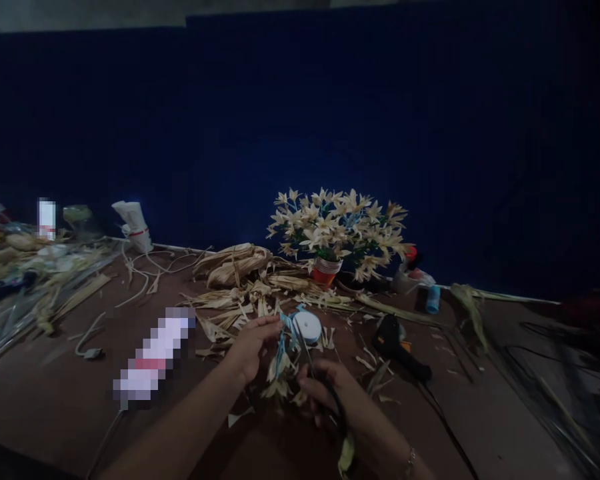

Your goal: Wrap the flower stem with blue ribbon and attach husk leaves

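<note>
Between its fingertips my left hand [253, 343] pinches a blue strip [286, 323], and small pale husk flowers [279, 383] with blue-wrapped stems hang just below. My right hand [330, 387] is closed around dark-handled scissors [305, 347], their blades pointing up toward the strip. Whether the blades touch the strip I cannot tell. Just beyond the blades lies a white-faced roll of blue tape [307, 328]. Behind it, a pot [326, 271] in orange and white holds a large bunch of cream husk flowers [330, 223].
Dried corn husks [237, 263] and scraps spread over the brown table [180, 427]. A black glue gun [400, 347] with its cable lies right of my right hand, with a blue cylinder [433, 300] beyond. On the left are a blurred power strip [155, 357] and a white plug [91, 353].
</note>
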The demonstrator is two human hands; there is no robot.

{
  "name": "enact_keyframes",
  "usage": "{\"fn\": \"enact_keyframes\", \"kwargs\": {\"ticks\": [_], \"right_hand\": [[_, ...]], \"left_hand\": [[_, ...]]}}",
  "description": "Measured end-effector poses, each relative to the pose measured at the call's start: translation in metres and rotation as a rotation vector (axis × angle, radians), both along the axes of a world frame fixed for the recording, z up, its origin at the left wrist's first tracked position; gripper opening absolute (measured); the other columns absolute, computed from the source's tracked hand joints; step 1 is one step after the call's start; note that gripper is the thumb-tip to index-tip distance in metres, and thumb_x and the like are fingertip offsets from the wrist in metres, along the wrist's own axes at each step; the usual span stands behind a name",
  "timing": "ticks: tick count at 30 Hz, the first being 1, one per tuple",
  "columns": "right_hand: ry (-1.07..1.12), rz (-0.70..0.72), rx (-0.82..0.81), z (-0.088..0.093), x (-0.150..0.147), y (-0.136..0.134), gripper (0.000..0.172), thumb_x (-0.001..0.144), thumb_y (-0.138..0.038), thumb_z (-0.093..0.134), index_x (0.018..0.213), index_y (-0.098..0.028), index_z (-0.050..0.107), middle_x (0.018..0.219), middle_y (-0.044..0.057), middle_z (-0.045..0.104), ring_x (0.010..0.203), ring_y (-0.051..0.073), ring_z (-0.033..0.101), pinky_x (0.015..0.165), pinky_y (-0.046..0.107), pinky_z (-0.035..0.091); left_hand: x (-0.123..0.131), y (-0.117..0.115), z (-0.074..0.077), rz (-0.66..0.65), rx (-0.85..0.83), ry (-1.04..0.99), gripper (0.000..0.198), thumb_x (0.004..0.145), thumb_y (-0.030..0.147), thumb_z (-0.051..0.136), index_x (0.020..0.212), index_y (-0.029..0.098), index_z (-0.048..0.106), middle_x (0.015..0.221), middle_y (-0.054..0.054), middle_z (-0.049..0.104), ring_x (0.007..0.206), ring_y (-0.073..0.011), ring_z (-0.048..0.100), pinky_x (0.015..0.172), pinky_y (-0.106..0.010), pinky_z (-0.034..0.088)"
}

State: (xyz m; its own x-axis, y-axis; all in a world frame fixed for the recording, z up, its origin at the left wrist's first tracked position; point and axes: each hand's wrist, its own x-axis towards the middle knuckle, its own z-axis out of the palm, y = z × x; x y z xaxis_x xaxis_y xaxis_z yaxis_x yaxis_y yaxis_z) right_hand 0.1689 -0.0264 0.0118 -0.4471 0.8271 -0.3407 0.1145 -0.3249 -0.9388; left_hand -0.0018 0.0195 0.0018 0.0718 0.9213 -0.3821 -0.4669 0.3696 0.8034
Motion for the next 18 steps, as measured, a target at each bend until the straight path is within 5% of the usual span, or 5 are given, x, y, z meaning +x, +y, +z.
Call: {"fn": "enact_keyframes", "kwargs": {"ticks": [11,18], "right_hand": [[-0.052,0.070,-0.074,0.0038,0.0000,-0.0090,0.032,0.066,-0.044,0.058,0.079,-0.016,0.050,0.045,-0.007,0.048,0.034,0.005,0.045,0.033,0.013,0.034],[-0.082,0.027,-0.043,0.0001,-0.0069,-0.0068,0.030,0.065,-0.044,0.059,0.073,-0.016,0.051,0.043,-0.007,0.048,0.034,0.005,0.044,0.032,0.013,0.034]], "left_hand": [[-0.0033,0.0018,-0.0013,0.054,0.039,-0.101,0.026,0.057,0.018,0.070,0.080,0.012,0.060,0.067,-0.002,0.063,0.056,-0.0085,0.057,0.052,-0.018,0.043],[0.0005,-0.0065,0.0042,-0.015,-0.035,-0.132,0.021,0.060,0.019,0.068,0.076,0.014,0.057,0.058,0.003,0.058,0.044,-0.0040,0.050,0.040,-0.013,0.037]]}}
